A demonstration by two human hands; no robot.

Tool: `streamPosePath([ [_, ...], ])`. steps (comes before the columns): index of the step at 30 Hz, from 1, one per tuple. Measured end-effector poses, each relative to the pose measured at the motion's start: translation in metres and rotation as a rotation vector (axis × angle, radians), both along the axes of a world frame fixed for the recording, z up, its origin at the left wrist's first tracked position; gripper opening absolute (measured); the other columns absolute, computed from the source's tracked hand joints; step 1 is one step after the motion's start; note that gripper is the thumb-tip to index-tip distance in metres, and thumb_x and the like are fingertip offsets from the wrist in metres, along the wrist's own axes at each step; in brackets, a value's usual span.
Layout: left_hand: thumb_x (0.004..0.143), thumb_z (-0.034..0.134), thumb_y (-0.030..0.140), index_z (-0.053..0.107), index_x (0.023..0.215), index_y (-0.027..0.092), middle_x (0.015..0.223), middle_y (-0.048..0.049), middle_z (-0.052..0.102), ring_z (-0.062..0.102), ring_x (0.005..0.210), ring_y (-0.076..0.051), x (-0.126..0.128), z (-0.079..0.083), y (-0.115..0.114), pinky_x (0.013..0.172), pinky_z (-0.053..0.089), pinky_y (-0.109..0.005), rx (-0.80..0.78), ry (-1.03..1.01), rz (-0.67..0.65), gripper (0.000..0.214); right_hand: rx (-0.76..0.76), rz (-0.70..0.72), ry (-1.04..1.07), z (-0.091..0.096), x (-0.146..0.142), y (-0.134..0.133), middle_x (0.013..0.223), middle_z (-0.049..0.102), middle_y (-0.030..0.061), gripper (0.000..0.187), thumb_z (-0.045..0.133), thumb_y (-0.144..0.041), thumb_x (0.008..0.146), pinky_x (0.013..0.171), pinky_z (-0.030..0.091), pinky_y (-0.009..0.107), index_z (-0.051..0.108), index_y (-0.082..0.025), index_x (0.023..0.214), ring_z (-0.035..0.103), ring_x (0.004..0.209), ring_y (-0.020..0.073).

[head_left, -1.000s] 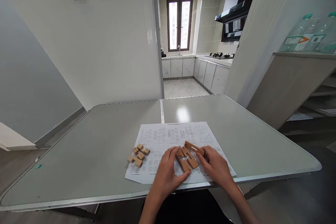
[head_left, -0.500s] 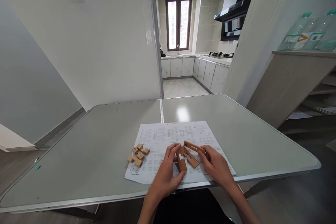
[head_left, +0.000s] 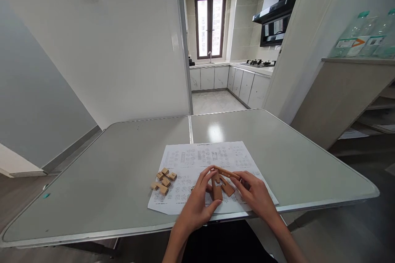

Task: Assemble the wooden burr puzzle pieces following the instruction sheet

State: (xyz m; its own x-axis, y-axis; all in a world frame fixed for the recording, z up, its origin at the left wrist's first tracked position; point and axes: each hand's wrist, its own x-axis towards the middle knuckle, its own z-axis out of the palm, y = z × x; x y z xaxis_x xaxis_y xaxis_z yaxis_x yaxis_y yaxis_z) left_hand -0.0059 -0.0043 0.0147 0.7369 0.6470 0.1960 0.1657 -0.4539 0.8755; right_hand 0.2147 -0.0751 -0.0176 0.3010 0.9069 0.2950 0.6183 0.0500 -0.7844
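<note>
My left hand is closed around an upright notched wooden piece, thumb at its lower end and fingers at its top. Between the thumb and fingers of my right hand is a long flat wooden piece that slants up to the left. Its far end meets the top of the left-hand piece; whether the two interlock I cannot tell. Another notched wooden piece lies on the printed sheet between my hands. Several small light wooden blocks sit in a cluster on the sheet's left side.
The grey-green table has a metal rim and a seam down its middle. A small teal scrap lies near its left edge. Plastic bottles stand on a shelf unit at right. Beyond the table, a doorway shows a kitchen.
The long piece in my right hand has moved left, its end coming to the top of the left-hand piece. My left hand has turned its piece slightly more face-on.
</note>
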Motion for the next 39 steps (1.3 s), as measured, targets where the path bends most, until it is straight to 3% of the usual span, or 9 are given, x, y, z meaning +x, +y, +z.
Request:
streamPosePath([
  [5, 0.087, 0.070, 0.013, 0.043, 0.150, 0.040, 0.167, -0.0069, 0.024, 0.064, 0.105, -0.021, 0.000, 0.003, 0.000, 0.103, 0.054, -0.048, -0.034, 0.052, 0.011, 0.073, -0.007, 0.000, 0.017, 0.000, 0.000, 0.000, 0.093, 0.075, 0.0044, 0.038, 0.051, -0.054, 0.102, 0.070, 0.051, 0.031, 0.075, -0.026, 0.111, 0.067, 0.074, 0.0216],
  [16, 0.090, 0.066, 0.015, 0.061, 0.135, 0.034, 0.136, -0.0046, 0.065, 0.060, 0.125, -0.028, 0.002, 0.011, 0.000, 0.109, 0.048, -0.044, -0.030, 0.050, -0.039, 0.049, 0.001, 0.003, 0.118, 0.002, 0.000, -0.001, 0.100, 0.079, 0.0064, 0.044, 0.052, -0.058, 0.100, 0.068, 0.053, 0.031, 0.076, -0.024, 0.114, 0.068, 0.077, 0.0230],
  [24, 0.091, 0.068, 0.022, 0.063, 0.137, 0.034, 0.136, -0.0045, 0.068, 0.062, 0.125, -0.029, 0.000, 0.013, -0.002, 0.109, 0.045, -0.046, -0.009, 0.097, -0.063, 0.047, -0.023, 0.003, 0.156, 0.011, -0.003, -0.005, 0.087, 0.078, 0.0041, 0.048, 0.050, -0.062, 0.100, 0.059, 0.049, 0.028, 0.077, -0.025, 0.113, 0.065, 0.070, 0.0214],
  [29, 0.094, 0.066, 0.025, 0.062, 0.141, 0.036, 0.136, -0.0041, 0.070, 0.062, 0.121, -0.028, -0.001, 0.009, -0.002, 0.107, 0.046, -0.046, -0.004, 0.124, -0.066, 0.048, -0.020, 0.013, 0.179, 0.011, -0.002, -0.005, 0.096, 0.080, 0.0043, 0.046, 0.052, -0.060, 0.100, 0.063, 0.052, 0.029, 0.077, -0.025, 0.115, 0.066, 0.071, 0.0211],
  [39, 0.091, 0.065, 0.017, 0.064, 0.139, 0.036, 0.136, -0.0026, 0.071, 0.061, 0.124, -0.029, 0.000, 0.010, -0.002, 0.110, 0.043, -0.048, -0.001, 0.113, -0.067, 0.052, 0.019, 0.042, 0.222, 0.011, 0.001, -0.006, 0.121, 0.078, 0.0060, 0.041, 0.056, -0.055, 0.099, 0.077, 0.059, 0.033, 0.077, -0.028, 0.121, 0.073, 0.095, 0.0266],
])
